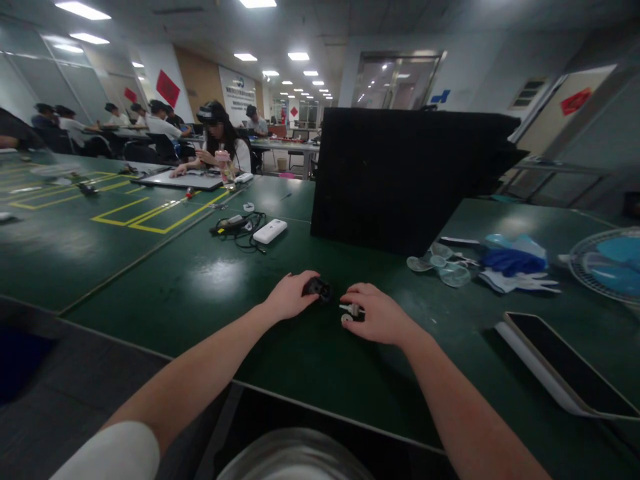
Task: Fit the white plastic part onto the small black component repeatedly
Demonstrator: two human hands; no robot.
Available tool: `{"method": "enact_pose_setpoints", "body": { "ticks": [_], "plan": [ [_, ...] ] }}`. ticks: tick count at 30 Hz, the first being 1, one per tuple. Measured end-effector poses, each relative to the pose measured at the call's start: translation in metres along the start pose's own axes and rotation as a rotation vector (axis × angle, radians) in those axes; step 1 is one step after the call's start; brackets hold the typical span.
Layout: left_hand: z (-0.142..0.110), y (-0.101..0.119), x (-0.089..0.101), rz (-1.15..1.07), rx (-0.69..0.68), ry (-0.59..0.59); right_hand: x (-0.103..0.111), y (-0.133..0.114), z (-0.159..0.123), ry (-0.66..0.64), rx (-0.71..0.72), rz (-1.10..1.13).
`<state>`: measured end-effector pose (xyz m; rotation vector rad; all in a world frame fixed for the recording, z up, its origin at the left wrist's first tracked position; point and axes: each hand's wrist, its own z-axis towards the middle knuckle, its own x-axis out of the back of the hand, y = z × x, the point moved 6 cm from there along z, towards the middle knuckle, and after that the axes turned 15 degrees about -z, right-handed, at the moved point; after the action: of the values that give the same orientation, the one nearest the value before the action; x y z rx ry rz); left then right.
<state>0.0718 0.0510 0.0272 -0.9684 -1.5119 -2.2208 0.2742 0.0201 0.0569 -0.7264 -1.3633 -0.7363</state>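
A small black hollow housing is pinched between the thumb and fingers of my left hand, low over the green table. To its right, my right hand curls around small whitish plastic parts. One is a gear-like piece with a thin shaft, lying between fingers and thumb. The other is a round disc by the thumb tip. A short gap separates the two hands. The palm side of my right hand and whatever lies beneath it are hidden.
A big black panel stands beyond my hands. Right of it are clear fan blades, blue-and-white gloves, a fan grille and a phone-like device. A white power bank and cables lie left. A person sits across.
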Motion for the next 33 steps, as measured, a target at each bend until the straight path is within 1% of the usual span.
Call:
{"method": "enact_pose_setpoints", "body": {
  "ticks": [3, 7, 10, 15, 17, 19, 23, 25, 29, 33],
  "plan": [
    [0.000, -0.001, 0.001, 0.006, 0.006, -0.010, 0.007, -0.004, -0.002, -0.042, -0.009, -0.046],
    [0.000, -0.004, 0.002, 0.009, 0.020, -0.013, 0.004, -0.009, -0.002, -0.152, -0.082, -0.171],
    [0.001, -0.005, 0.000, 0.009, 0.027, -0.022, 0.001, -0.012, -0.001, -0.165, -0.098, -0.231],
    [0.001, -0.005, -0.002, 0.014, 0.018, -0.036, -0.004, -0.018, -0.001, -0.190, -0.060, -0.222],
    [0.001, -0.004, -0.003, 0.019, 0.018, -0.037, -0.005, -0.021, -0.001, -0.175, -0.048, -0.218],
    [-0.001, -0.002, -0.004, 0.021, 0.012, -0.042, -0.003, -0.023, 0.000, -0.128, -0.026, -0.202],
    [-0.003, 0.006, -0.007, 0.006, -0.003, -0.067, 0.011, -0.028, 0.004, 0.069, -0.004, -0.115],
    [-0.003, 0.010, -0.009, -0.017, -0.014, -0.084, 0.016, -0.030, 0.008, 0.131, 0.000, -0.075],
    [-0.003, 0.014, -0.013, -0.075, -0.032, -0.088, 0.013, -0.034, 0.019, 0.120, -0.012, -0.106],
    [-0.004, 0.010, -0.014, -0.146, -0.015, -0.095, 0.005, -0.031, 0.022, 0.103, 0.000, -0.142]
  ]
}}
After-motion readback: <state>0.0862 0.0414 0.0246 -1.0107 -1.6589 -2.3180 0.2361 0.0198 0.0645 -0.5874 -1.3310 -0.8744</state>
